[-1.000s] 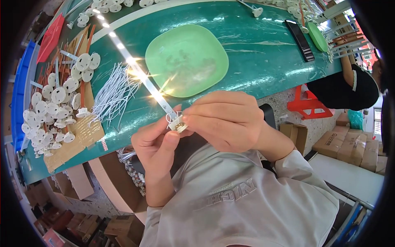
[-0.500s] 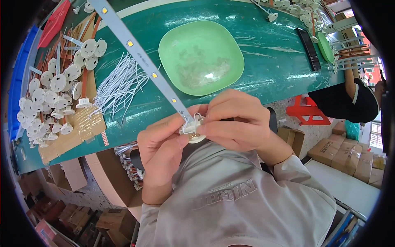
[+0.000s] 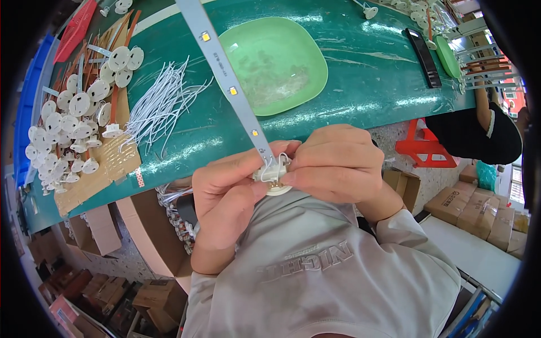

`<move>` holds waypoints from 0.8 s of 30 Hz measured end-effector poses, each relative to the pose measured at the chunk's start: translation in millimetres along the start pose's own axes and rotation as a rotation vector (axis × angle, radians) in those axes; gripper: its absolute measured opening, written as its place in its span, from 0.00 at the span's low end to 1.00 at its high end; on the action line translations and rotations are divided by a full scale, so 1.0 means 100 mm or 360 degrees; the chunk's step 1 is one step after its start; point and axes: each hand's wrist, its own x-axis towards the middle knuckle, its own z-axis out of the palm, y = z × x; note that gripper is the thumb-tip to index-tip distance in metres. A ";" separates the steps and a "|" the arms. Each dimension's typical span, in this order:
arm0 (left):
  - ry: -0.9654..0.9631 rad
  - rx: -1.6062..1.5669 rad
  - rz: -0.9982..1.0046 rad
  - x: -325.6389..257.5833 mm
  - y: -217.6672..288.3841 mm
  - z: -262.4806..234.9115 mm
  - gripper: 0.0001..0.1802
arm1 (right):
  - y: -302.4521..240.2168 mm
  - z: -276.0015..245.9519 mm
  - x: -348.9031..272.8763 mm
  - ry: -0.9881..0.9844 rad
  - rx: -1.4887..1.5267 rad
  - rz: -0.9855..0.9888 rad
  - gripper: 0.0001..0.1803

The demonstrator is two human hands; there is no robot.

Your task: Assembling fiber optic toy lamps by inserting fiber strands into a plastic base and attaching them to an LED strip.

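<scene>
Cap [image 3: 275, 171] is pinched in both nearly closed hands [image 3: 337, 164]; leverage from the long strip [image 3: 225, 75] could tug the wire [image 3: 284, 154] loose.

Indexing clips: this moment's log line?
left hand: holding white base; right hand: pinching at base; LED strip: extends from base; green dish: on table

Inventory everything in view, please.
table: one, green, upper half
LED strip: one, grey, upper centre
end piece: one, white, strip's lower end
wires: many, white, table left
dishes: two, green, table centre and right
slim object: one, black, table right
disc-ended pieces: many, white, table left
cardboard sheet: one, brown, beneath those
tray: one, red, upper left
bin: one, blue, far left
stool: one, red, right
boxes: several, brown, both sides
co-worker: one, black top, right
shirt: one, grey, bottom
left hand: one, bare, at end piece
right hand: one, bare, at end piece
</scene>
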 end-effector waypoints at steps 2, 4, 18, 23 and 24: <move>0.0051 0.0093 -0.0123 -0.01 0.00 0.02 0.25 | 0.00 0.01 0.00 0.0022 -0.0043 -0.0033 0.10; 0.0083 0.0002 -0.0072 -0.06 -0.06 0.04 0.25 | -0.02 -0.01 0.01 0.0043 -0.0083 -0.0068 0.10; -0.0004 -0.0077 -0.0008 -0.07 -0.08 0.06 0.23 | -0.08 -0.06 -0.01 0.0002 -0.0080 -0.0083 0.11; -0.0016 -0.0026 0.0077 -0.05 -0.10 0.02 0.22 | -0.05 -0.08 0.04 -0.0071 -0.0105 -0.0123 0.11; -0.0031 -0.0031 0.0086 -0.04 -0.07 0.03 0.22 | -0.05 -0.07 0.06 -0.0035 -0.0102 -0.0065 0.10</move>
